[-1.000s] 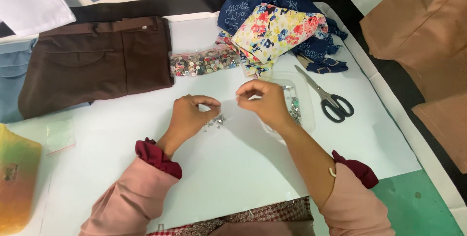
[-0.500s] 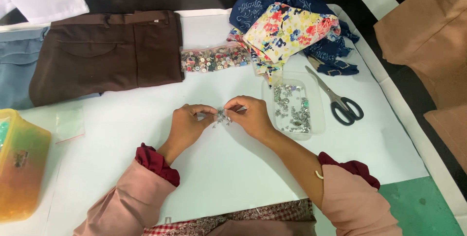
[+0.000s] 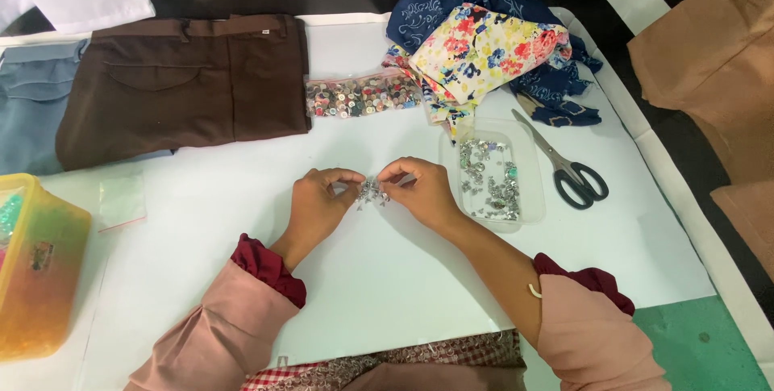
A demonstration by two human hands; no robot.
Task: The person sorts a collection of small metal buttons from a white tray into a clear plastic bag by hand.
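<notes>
Silver metal bits, a small tangled cluster (image 3: 372,192), sit pinched between both hands at the centre of the white table (image 3: 387,278). The left hand (image 3: 318,201) keeps a narrow fingertip grip on the cluster's left side; the right hand (image 3: 423,189) nips its right side likewise. At three o'clock of the right hand, a clear rectangular plastic tray (image 3: 532,205) holds more silver pieces. At twelve o'clock lies a clear bag of mixed buttons (image 3: 363,97). Black-handled scissors (image 3: 568,165) lie beyond the tray. A yellow plastic tub (image 3: 36,270) stands at nine o'clock, contents unclear.
</notes>
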